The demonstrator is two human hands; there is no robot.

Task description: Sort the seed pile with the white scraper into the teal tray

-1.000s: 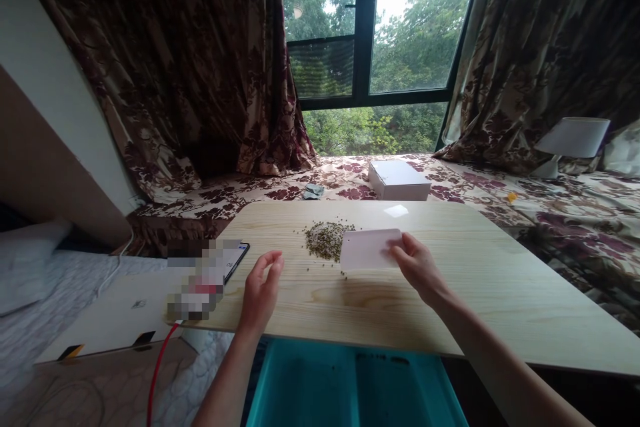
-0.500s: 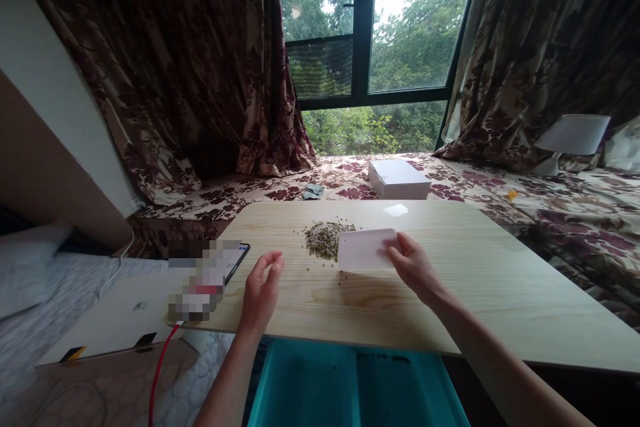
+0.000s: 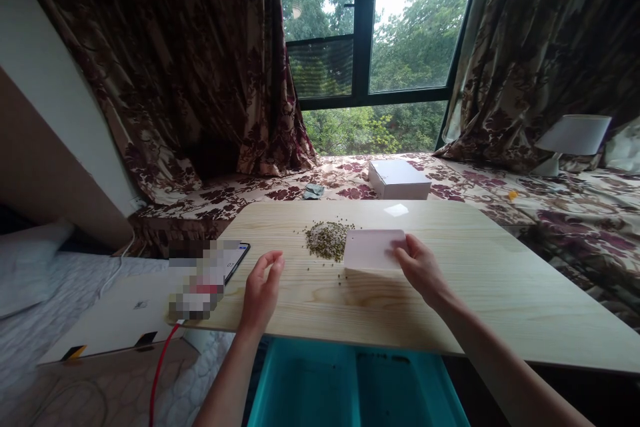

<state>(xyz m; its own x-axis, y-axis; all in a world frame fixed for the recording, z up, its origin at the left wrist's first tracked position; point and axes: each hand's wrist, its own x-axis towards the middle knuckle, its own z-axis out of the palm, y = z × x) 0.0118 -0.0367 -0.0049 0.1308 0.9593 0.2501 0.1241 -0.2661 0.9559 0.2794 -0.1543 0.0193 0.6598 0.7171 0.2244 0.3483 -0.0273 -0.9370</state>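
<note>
A pile of small greenish beans (image 3: 324, 241), with some paler grains among them, lies on the light wooden table (image 3: 475, 280). My right hand (image 3: 421, 265) grips the right end of a white plastic scraper (image 3: 374, 249), a flat rectangle with rounded corners and a tiny hole near one corner. The scraper's left edge is beside the right side of the pile, where a few stray beans lie. To the left of the pile, my left hand (image 3: 263, 285) is loosely curled over the table, its thumb apart from the fingers and nothing in it.
A teal two-compartment tray (image 3: 356, 390) sits below the table's front edge, a few dark bits inside. At the left lie a phone (image 3: 237, 263) and a red cable (image 3: 159, 363). Beyond the table are a white box (image 3: 399, 179) and a crumpled greyish cloth (image 3: 313, 191).
My right hand and the scraper have moved slightly right, away from the pile, uncovering more beans. My left hand has stayed in place.
</note>
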